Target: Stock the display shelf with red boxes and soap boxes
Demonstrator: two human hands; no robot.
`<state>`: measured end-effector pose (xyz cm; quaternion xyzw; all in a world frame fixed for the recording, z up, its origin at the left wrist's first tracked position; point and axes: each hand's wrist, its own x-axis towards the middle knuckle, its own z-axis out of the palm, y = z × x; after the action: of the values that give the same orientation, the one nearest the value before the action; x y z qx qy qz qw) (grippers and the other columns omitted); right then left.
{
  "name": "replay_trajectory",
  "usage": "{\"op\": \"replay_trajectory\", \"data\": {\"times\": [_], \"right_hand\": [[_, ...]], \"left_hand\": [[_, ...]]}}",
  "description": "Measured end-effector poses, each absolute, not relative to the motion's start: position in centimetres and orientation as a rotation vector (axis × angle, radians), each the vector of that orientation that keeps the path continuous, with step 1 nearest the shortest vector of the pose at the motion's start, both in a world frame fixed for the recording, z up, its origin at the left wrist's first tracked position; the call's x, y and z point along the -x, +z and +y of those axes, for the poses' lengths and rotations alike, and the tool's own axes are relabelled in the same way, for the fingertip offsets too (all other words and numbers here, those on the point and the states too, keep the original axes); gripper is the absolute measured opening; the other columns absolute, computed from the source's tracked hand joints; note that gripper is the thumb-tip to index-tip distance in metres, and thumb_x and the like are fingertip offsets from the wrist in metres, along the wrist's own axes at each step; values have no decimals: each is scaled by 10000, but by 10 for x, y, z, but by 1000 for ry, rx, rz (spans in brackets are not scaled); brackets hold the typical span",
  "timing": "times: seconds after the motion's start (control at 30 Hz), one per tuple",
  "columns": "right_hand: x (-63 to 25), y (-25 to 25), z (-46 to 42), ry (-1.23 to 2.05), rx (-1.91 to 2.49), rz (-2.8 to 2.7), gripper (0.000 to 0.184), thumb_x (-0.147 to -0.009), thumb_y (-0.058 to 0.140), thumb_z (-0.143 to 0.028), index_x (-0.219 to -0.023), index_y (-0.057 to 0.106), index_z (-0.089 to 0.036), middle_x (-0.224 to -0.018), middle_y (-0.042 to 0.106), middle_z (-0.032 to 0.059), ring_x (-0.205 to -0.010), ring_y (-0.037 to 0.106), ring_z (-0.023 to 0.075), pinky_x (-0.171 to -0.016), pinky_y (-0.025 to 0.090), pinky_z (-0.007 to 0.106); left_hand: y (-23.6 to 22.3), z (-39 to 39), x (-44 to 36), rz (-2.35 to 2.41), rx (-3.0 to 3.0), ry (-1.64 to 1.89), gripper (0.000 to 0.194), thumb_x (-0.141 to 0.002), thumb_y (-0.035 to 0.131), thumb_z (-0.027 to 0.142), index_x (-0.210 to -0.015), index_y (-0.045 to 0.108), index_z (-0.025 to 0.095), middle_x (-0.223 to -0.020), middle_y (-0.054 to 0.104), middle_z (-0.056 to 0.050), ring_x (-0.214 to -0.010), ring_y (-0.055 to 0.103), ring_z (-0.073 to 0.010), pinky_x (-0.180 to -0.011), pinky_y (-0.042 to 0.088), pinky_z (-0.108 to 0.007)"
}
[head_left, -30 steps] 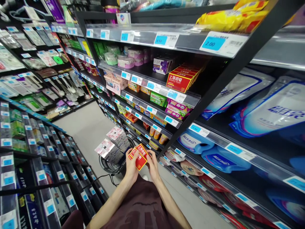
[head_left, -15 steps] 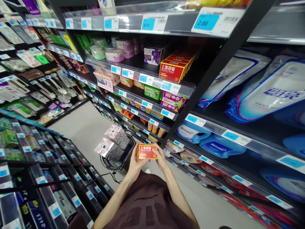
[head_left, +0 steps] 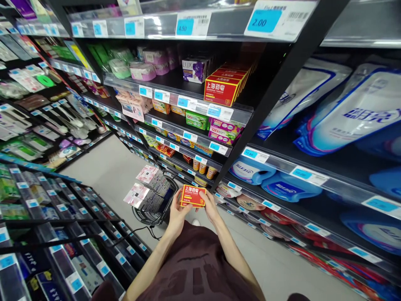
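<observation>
A red soap box [head_left: 193,195] with yellow edges and white lettering is held in front of my body, printed face up. Beneath its near edge a strip of what looks like a second matching box shows. My left hand [head_left: 178,212] grips the left end, fingers closed around it. On the right end my right hand [head_left: 209,207] is also closed, its thumb across the front. Matching red soap boxes [head_left: 219,91] stand in a row on the shelf ahead, right of a purple-and-white LUX box [head_left: 193,72].
A black shopping basket [head_left: 145,217] sits on the floor to the left, with stacked pink-and-white cartons [head_left: 147,188] rising above its rim. Blue detergent jugs [head_left: 288,190] and pouches [head_left: 354,108] fill the right shelves. Another shelf unit [head_left: 59,234] lines the left side.
The held soap box has tilted slightly, and the lower box's edge now shows along its near side. Both hands keep their grip. The view has shifted a little.
</observation>
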<state>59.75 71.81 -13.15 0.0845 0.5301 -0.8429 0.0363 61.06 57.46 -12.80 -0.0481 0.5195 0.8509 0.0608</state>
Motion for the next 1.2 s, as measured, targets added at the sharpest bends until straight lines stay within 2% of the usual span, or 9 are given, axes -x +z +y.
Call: {"op": "replay_trajectory", "data": {"times": [0.23, 0.57, 0.8, 1.07, 1.13, 1.2], "right_hand": [[-596, -134, 713, -2601, -301, 1654, 421, -845, 693, -565, -995, 613, -180, -831, 659, 36, -622, 644, 184, -415, 537, 262], [-598, -133, 709, -2619, -225, 1690, 381, -858, 691, -536, -973, 625, -179, -807, 625, 21, -583, 603, 160, -419, 537, 261], [-599, -134, 705, -2614, -223, 1682, 381, -857, 693, -537, -970, 627, -180, -820, 639, 26, -582, 604, 163, -420, 531, 263], [-597, -130, 699, -2607, -238, 1668, 398, -850, 696, -535, -1030, 652, -183, -862, 673, 47, -632, 627, 183, -410, 475, 236], [-597, -131, 698, -2615, -266, 1653, 416, -850, 690, -545, -1055, 657, -185, -881, 682, 53, -669, 644, 197, -433, 485, 242], [-597, -133, 696, -2642, -307, 1635, 425, -844, 693, -547, -1071, 664, -189, -931, 694, 59, -781, 671, 218, -531, 535, 261]], "left_hand": [[-124, 572, -609, 1500, 225, 2572, 803, -732, 855, 241, -1428, 455, 219, -1317, 625, -124, -1104, 649, -218, -958, 516, -318], [-124, 569, -611, 1471, 198, 2577, 755, -745, 850, 221, -1397, 470, 239, -1293, 632, -90, -1049, 645, -172, -893, 527, -260], [-125, 564, -612, 1494, 210, 2580, 772, -743, 845, 231, -1409, 454, 229, -1314, 613, -109, -1080, 634, -202, -900, 529, -287], [-125, 560, -610, 1560, 236, 2577, 797, -719, 856, 275, -1412, 466, 225, -1362, 588, -127, -1131, 622, -239, -927, 523, -321], [-125, 559, -610, 1575, 229, 2573, 811, -717, 858, 293, -1421, 461, 227, -1381, 578, -131, -1155, 615, -252, -929, 524, -328], [-124, 559, -609, 1584, 231, 2576, 832, -713, 862, 306, -1435, 454, 235, -1392, 577, -123, -1184, 603, -255, -944, 517, -322]]}}
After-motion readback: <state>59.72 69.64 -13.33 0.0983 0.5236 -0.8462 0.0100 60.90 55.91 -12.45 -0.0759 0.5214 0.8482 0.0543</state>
